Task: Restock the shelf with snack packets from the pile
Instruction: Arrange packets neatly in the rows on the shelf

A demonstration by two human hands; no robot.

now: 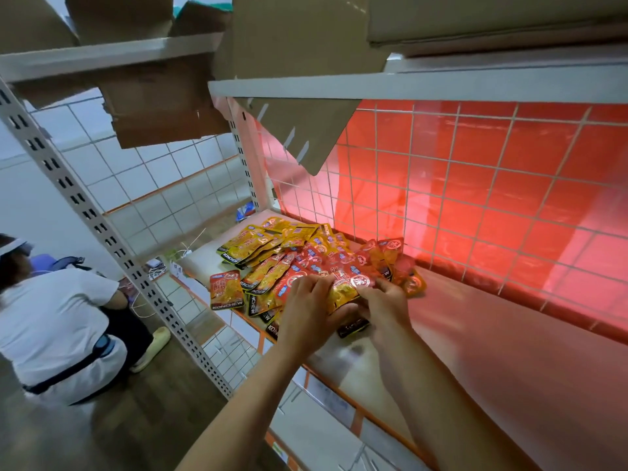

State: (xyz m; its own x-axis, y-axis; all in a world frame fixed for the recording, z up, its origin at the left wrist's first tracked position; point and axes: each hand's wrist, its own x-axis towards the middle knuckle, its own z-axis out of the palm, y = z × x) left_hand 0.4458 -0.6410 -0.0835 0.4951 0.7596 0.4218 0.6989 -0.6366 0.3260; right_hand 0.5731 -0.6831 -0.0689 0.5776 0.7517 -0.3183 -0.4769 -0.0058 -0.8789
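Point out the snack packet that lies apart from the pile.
The red packet at the pile's left front edge, near the shelf rim. It lies flat on its own, KONCHEW band showing, with bare shelf around most of it; the others overlap.

"KONCHEW" — white lettering on the black bottom band of the snack packets (227, 289).

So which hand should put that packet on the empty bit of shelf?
Probably the right hand: it already pinches the packet with the left hand, and the bare shelf lies on its side; the pile is leftward.
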